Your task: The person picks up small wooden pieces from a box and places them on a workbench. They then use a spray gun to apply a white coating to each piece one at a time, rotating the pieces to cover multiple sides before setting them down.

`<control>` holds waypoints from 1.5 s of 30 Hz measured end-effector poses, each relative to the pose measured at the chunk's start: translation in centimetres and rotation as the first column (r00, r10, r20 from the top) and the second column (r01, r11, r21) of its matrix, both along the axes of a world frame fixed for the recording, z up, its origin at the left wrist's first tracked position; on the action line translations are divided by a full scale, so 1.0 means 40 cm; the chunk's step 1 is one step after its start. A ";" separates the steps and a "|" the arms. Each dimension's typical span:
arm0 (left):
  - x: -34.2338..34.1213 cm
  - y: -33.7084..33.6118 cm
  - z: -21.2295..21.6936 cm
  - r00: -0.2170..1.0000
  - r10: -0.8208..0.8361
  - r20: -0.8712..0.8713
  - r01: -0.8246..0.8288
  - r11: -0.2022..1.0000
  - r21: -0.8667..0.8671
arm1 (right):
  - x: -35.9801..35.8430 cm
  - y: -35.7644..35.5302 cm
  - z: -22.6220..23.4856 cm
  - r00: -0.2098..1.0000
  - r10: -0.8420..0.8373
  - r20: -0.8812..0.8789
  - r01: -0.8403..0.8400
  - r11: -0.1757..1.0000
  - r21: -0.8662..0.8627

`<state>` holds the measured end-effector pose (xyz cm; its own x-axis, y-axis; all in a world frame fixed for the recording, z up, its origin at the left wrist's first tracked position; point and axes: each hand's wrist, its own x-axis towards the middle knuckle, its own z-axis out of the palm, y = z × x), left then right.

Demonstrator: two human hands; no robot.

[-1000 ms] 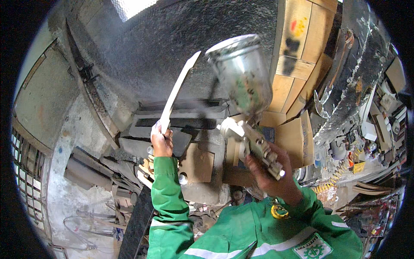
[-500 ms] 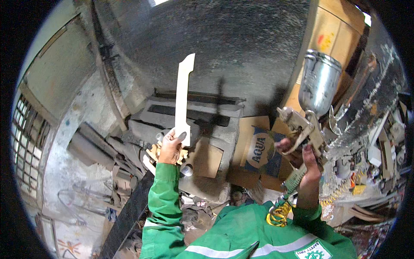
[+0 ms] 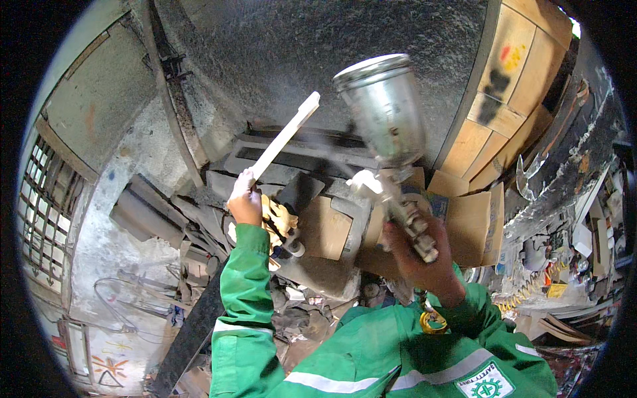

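My left hand [image 3: 245,199] grips the lower end of a long flat white strip [image 3: 285,136], which slants up to the right toward the grey wall. My right hand [image 3: 419,255] holds the handle of a spray gun [image 3: 391,166] with a large shiny metal cup [image 3: 385,106] on top. The gun's white nozzle end [image 3: 363,182] points left toward the strip, a short way from it. Both sleeves are green with pale reflective bands.
A rough grey panel [image 3: 279,53] fills the top. Brown cardboard boxes [image 3: 464,219] and plywood sheets [image 3: 511,86] stand at the right. Dark metal frames and scrap [image 3: 166,219] lie below the strip. A cluttered bench with small items [image 3: 564,265] is at the far right.
The strip has tilted from upright to slanting right. My right hand has brought the spray gun leftward and up, closer to the strip.
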<state>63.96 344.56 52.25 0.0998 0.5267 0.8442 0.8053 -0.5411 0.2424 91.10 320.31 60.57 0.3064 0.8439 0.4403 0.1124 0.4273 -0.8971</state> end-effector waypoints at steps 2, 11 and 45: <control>0.009 0.001 0.007 1.000 0.007 -0.003 -0.007 1.000 0.020 | -0.024 -0.007 0.003 0.995 0.037 0.094 -0.026 0.993 -0.117; 0.018 -0.026 0.019 0.999 0.021 0.041 -0.021 1.000 -0.001 | -0.012 0.025 -0.004 0.993 -0.093 0.067 0.090 0.995 0.048; -0.252 0.039 -0.044 0.941 -0.019 0.338 -0.013 0.996 0.093 | 0.071 -0.082 0.031 0.975 0.213 0.069 -0.194 0.958 -0.209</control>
<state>53.86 346.11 50.47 -0.1987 0.4445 0.8735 0.6830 -0.5764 0.4487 93.95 317.03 61.81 0.0858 0.9577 0.2748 0.1260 0.2632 -0.9565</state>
